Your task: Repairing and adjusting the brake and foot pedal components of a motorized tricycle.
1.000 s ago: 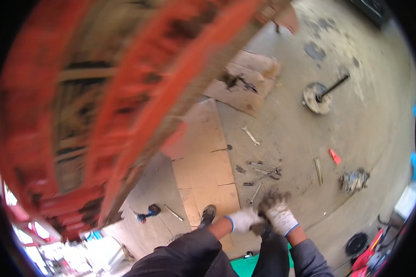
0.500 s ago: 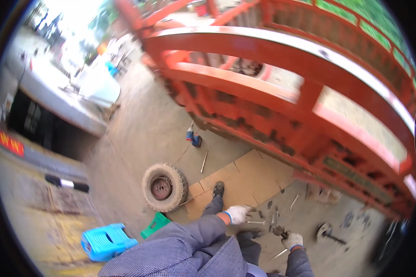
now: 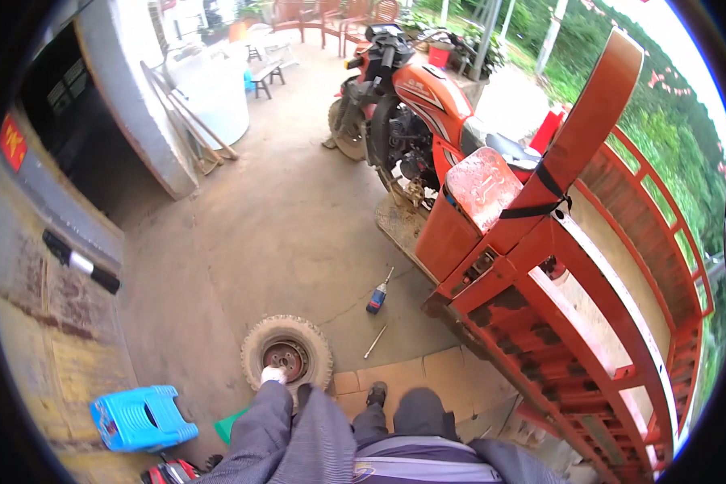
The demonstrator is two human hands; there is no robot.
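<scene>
My left hand [image 3: 273,375], in a white glove, reaches down to the near part of a wheel [image 3: 254,337] lying flat on the floor. It overlaps the lower edge of the rusty red rim [image 3: 285,355]. Its fingers are too small and covered to show whether they grip. The wheel has a muddy, knobbly tyre. My right hand is out of sight; only the right sleeve [image 3: 515,460] shows at the lower edge. Right of the wheel lie a blue cordless drill [image 3: 376,301] with a long bit and a thin metal bar [image 3: 374,341].
An orange cargo tricycle [image 3: 437,93] with a red railed bed [image 3: 532,355] fills the right side. Cardboard [image 3: 427,375] lies by my foot. A blue plastic case [image 3: 143,418] and part of a green object [image 3: 227,425] are at lower left. Long-handled tools [image 3: 187,121] lean near the doorway.
My view has swung left and up, bringing the tricycle's front into sight. My left hand has moved from above the cardboard to the wheel. My right hand, earlier holding a dark metal piece, has left view.
</scene>
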